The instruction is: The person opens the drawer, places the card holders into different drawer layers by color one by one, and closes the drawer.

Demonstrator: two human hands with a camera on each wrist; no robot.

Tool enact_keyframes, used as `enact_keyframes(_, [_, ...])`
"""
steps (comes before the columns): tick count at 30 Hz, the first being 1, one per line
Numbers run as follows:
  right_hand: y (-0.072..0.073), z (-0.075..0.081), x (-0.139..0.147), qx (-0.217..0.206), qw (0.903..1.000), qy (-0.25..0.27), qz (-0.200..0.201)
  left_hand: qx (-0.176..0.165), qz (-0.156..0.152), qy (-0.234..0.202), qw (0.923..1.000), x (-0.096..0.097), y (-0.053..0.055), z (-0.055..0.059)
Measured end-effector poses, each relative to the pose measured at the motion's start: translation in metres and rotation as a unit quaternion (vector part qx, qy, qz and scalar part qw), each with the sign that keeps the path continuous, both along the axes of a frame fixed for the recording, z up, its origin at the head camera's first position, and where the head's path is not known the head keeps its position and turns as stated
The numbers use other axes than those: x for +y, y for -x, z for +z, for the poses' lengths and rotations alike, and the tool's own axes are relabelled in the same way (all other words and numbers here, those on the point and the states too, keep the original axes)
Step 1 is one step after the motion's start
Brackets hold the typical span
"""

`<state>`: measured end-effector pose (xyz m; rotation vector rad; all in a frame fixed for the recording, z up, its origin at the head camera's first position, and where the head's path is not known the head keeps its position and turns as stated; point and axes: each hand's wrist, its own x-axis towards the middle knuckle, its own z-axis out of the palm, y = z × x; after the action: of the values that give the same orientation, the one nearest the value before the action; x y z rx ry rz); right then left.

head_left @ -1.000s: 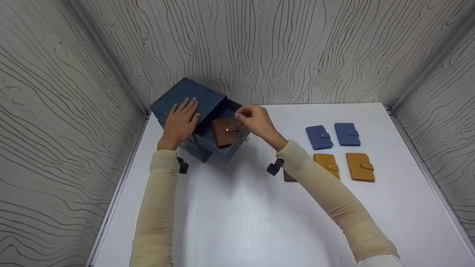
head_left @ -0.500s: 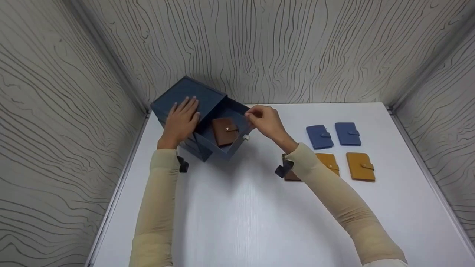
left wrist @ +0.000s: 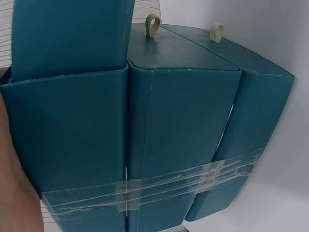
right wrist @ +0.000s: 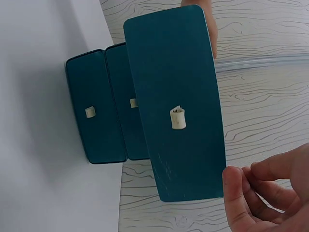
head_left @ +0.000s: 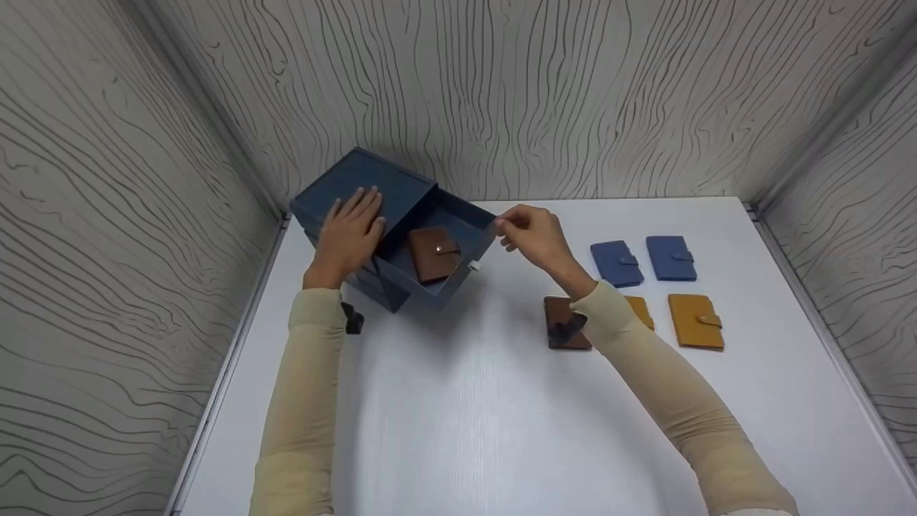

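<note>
My left hand [head_left: 349, 240] rests flat with fingers extended on top of a dark blue three-drawer box [head_left: 401, 180]. Its top drawer [head_left: 408, 282] is pulled out toward the right front. Inside that drawer lies a brown snap wallet [head_left: 433, 256], strap upward. Beside the drawer's far front corner is my right hand [head_left: 539, 235], fingers loosely bent and holding nothing. In the right wrist view, a fingertip [right wrist: 232, 176] is at the edge of the drawer front [right wrist: 188, 154], which has a cream pull loop [right wrist: 177, 118]; whether they touch is hard to tell.
Right of the box, on the white table [head_left: 458, 430], lie two blue wallets [head_left: 617, 264], two mustard wallets [head_left: 696, 321], one partly behind the right sleeve, and another brown wallet [head_left: 568, 340]. Clear tape [left wrist: 140, 191] binds the box's sections. Wood-grain panels [head_left: 501, 100] surround the table.
My right hand has moved right, from over the drawer to just past its front corner, uncovering more of the drawer and the brown wallet on the table. The left hand and drawer stay put.
</note>
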<state>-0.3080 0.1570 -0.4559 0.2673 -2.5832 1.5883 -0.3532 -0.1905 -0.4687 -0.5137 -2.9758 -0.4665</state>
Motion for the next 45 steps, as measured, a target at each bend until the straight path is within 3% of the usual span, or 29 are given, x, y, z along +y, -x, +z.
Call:
enact_keyframes(12, [-0.003, -0.008, 0.024, -0.028, 0.9995, 0.004, -0.014, 0.008, -0.003, -0.009, 0.9999, -0.001, 0.0, 0.0])
enact_keyframes(45, [-0.016, -0.053, 0.087, -0.069, 0.9952, 0.014, -0.068, 0.008, -0.006, 0.002, 1.0, 0.0, 0.0, 0.0])
